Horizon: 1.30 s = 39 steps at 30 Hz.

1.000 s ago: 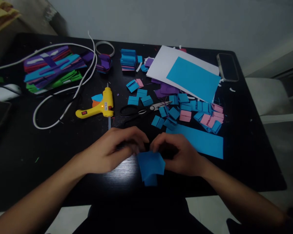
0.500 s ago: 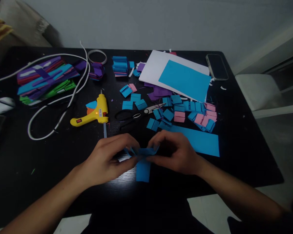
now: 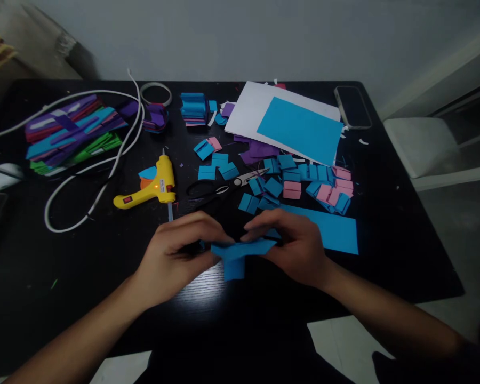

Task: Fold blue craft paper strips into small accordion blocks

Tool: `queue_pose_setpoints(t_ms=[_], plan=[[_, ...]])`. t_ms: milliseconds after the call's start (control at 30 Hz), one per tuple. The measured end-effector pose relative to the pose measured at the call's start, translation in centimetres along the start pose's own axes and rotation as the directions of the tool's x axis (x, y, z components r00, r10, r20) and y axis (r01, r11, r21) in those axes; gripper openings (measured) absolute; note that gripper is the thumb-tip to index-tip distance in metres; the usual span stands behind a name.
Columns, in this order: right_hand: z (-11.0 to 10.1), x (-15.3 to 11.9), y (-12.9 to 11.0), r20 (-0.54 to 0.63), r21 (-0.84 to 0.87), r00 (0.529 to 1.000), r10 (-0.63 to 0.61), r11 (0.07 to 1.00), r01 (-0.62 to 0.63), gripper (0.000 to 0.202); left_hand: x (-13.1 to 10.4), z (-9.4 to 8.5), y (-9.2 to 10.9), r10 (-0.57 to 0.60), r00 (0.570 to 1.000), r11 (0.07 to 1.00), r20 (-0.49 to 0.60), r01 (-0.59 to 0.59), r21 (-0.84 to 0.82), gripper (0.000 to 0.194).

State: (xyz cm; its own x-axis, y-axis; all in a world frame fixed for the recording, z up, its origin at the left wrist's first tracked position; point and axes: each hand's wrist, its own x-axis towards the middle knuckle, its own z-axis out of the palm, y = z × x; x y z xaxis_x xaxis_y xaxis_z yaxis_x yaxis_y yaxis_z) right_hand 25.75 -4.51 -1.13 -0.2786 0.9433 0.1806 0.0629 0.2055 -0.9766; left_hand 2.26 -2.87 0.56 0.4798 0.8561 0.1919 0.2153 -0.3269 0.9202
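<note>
Between my two hands is a piece of blue paper (image 3: 240, 249), folded so that a flat strip runs across and a tab hangs down below it. My left hand (image 3: 180, 253) pinches its left end between thumb and fingers. At the other end, my right hand (image 3: 292, 242) grips the paper, its thumb partly hidden behind the sheet. Just beyond my hands lie black-handled scissors (image 3: 234, 184). Several small folded blue paper pieces (image 3: 272, 188) and a pink folded piece (image 3: 292, 190) are scattered past my right hand.
A yellow glue gun (image 3: 160, 184) with a lit orange light lies left, near a looped white cable (image 3: 122, 149). Bundled coloured paper strips (image 3: 72, 130) sit behind it. White sheets (image 3: 244, 109), a blue sheet (image 3: 302, 130), a long blue strip (image 3: 338, 232) and a phone (image 3: 352, 108) are right.
The blue paper has turned so its cross strip shows a broader face, and its lower tab appears shorter. My right hand has shifted slightly right along it.
</note>
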Motion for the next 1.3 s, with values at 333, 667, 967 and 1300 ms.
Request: queue_pose_setpoints(t_ms=[333, 667, 967, 1300], plan=[[-0.5, 0.9, -0.4, 0.155, 0.271, 0.935, 0.32, 0.896, -0.352, 0.03, -1.2, -0.1, 0.7, 0.253, 0.949, 0.913, -0.185, -0.171, 0.371, 0.02], [0.1, 1.1, -0.6, 0.073, 0.158, 0.908, 0.413, 0.894, -0.419, 0.025, -0.3, 0.2, -0.5, -0.033, 0.983, 0.983, -0.182, 0.064, 0.169, 0.014], [0.5, 0.8, -0.3, 0.039, 0.09, 0.935, 0.353, 0.93, -0.355, 0.021, 0.3, 1.5, 0.1, -0.408, 0.911, 0.903, -0.056, 0.393, -0.174, 0.017], [0.4, 0.9, -0.1, 0.026, 0.041, 0.922, 0.387, 0.921, -0.388, 0.023, 0.2, 1.6, -0.1, -0.406, 0.902, 0.914, -0.146, 0.396, -0.091, 0.018]])
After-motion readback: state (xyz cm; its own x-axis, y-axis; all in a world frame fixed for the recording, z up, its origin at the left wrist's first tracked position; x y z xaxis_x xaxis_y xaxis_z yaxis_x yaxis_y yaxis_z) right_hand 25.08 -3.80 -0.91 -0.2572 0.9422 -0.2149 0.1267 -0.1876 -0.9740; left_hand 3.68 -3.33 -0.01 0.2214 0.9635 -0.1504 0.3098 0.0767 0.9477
